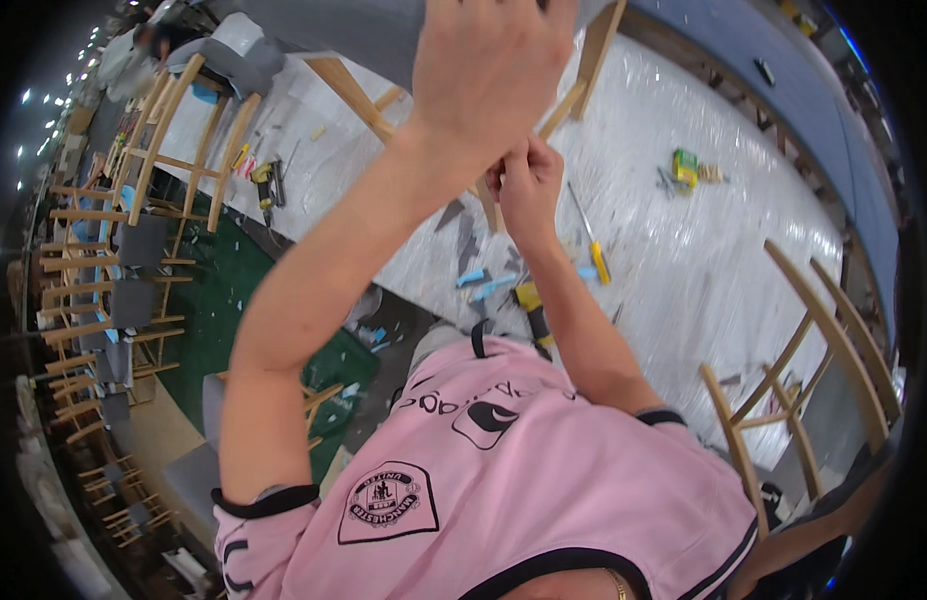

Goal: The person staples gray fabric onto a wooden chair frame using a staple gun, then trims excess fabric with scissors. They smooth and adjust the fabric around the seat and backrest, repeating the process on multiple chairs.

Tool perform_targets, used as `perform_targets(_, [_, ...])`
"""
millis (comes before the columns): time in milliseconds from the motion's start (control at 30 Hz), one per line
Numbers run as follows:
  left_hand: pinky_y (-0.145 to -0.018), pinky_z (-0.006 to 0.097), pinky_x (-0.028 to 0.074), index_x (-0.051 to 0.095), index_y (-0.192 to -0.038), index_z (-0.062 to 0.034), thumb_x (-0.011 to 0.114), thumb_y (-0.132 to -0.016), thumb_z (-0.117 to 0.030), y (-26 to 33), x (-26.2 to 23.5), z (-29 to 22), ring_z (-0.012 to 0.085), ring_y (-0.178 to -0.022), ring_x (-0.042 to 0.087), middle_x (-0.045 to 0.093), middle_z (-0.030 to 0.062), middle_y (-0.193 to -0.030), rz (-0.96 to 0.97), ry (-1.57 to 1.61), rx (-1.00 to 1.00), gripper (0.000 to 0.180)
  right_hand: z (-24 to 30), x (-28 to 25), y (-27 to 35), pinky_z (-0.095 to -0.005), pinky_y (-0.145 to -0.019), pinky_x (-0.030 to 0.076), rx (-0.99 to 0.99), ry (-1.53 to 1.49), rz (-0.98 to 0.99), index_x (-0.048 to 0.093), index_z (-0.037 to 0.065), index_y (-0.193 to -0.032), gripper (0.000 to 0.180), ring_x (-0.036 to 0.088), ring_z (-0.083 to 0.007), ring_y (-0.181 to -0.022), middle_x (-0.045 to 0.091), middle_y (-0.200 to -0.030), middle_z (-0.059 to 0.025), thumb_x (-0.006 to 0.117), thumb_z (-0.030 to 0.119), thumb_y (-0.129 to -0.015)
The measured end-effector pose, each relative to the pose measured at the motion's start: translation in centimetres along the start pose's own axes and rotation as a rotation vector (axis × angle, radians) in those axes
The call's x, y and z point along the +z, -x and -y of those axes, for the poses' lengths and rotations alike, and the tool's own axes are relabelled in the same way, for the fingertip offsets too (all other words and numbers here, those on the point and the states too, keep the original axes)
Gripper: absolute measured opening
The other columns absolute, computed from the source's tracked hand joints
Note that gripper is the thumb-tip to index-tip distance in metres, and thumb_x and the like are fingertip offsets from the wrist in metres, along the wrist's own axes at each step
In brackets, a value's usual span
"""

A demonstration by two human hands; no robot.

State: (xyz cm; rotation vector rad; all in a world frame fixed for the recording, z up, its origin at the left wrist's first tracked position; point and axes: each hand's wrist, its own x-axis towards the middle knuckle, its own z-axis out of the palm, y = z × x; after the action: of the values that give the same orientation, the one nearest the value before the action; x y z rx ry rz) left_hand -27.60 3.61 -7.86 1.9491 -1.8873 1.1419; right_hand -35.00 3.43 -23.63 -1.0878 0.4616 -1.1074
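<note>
A chair with a grey padded seat (358, 28) and pale wooden legs (351, 95) is on the plastic-wrapped worktop in front of me. My left hand (495, 75) reaches over the chair at the top edge. Its fingertips are cut off there, so its grip is hidden. Just below it, my right hand (530, 185) is closed with thumb and fingers pinched together beside a wooden chair part (488, 205). What it pinches is too hidden to make out. A screwdriver with a yellow handle (599, 262) lies right of my right forearm.
A yellow-black power tool (532, 306) lies by my waist, another (266, 185) at the worktop's left edge. A green-yellow box (685, 167) is right. Chairs (133, 245) crowd the left; a wooden chair frame (798, 350) stands at right. A blue surface (783, 100) runs along the far right.
</note>
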Motion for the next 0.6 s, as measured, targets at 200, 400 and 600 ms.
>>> perform_targets(200, [-0.116,0.046,0.035,-0.002,-0.162,-0.0065,0.089,-0.077,-0.029,8.7,7.1,-1.5,0.0386,-0.137,0.044,0.04,0.0261,-0.15,-0.491,1.041,-0.64,0.127,0.3,0.0,-0.2,-0.0234,-0.045,0.032,0.062,-0.039,0.049,0.057,0.004,-0.072,0.052,0.045,-0.0057,-0.049,0.051,-0.058,0.0014,0.057,0.042,-0.107])
perform_targets(400, [-0.123,0.047,0.025,-0.034,-0.156,-0.0106,0.094,-0.073,-0.04,8.6,6.8,-2.9,0.0369,-0.153,0.02,0.004,0.028,-0.166,-0.361,1.601,-0.903,0.156,5.6,-4.5,-3.0,-0.0268,-0.055,0.048,0.138,0.371,0.415,0.066,-0.002,-0.078,0.051,0.059,-0.0108,-0.056,0.063,-0.064,-0.0026,0.059,0.04,-0.106])
perform_targets(600, [-0.123,0.048,0.028,-0.04,-0.152,-0.015,0.093,-0.072,-0.047,8.9,8.7,-3.6,0.0411,-0.153,0.022,0.003,0.0299,-0.166,-0.418,1.578,-0.816,0.159,27.2,2.7,-8.2,-0.0277,-0.095,0.052,-1.124,1.029,0.03,0.077,0.008,-0.116,0.027,0.07,-0.0158,-0.11,0.076,-0.118,-0.0044,0.054,0.018,-0.106])
